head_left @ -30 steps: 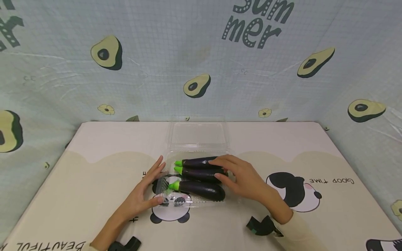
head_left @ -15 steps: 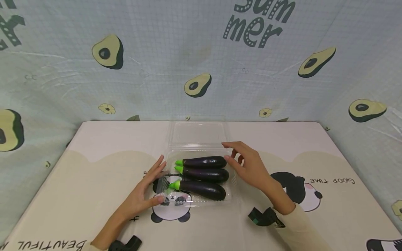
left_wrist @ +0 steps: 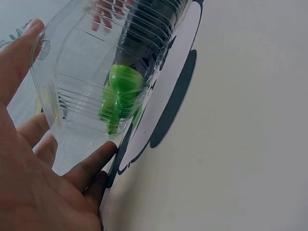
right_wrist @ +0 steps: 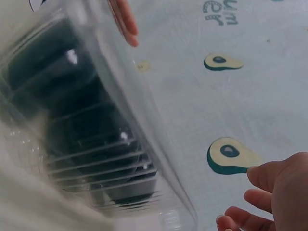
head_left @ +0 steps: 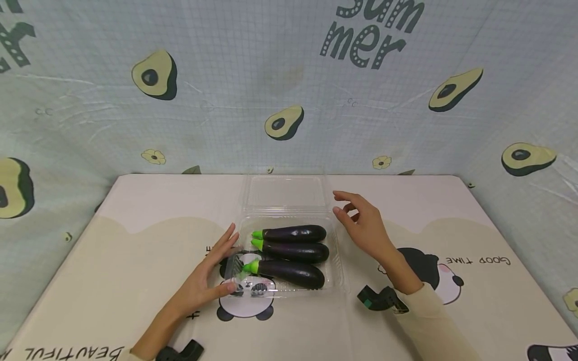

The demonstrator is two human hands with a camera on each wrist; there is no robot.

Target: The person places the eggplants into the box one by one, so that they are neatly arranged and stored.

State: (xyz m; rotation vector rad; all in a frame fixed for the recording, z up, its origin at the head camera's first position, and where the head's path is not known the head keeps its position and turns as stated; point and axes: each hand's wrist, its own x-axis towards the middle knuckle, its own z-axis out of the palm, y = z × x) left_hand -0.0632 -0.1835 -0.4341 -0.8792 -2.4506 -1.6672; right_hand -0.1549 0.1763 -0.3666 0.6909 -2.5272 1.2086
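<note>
Three eggplants (head_left: 289, 273) with bright green stems lie side by side in a clear plastic clamshell box (head_left: 336, 273), stems to the left. Its hinged lid (head_left: 286, 193) is folded back toward the wall. My left hand (head_left: 203, 283) rests along the box's left side with fingers and thumb spread. In the left wrist view the fingertips reach the box's clear wall (left_wrist: 77, 103), with a green stem (left_wrist: 126, 81) behind it. My right hand (head_left: 365, 228) hovers right of the lid, fingers loosely bent and holding nothing; the right wrist view shows it apart from the box (right_wrist: 159, 125).
A table with a printed cloth (head_left: 158, 250) carries the box. Behind it hangs a curtain (head_left: 226, 125) with avocado prints. A black wrist device (head_left: 381, 299) sits under the right forearm, and another (head_left: 182, 351) by the left.
My right hand has left the eggplants and moved right and away from me, past the box's edge to beside the lid. The left hand and the eggplants have stayed put.
</note>
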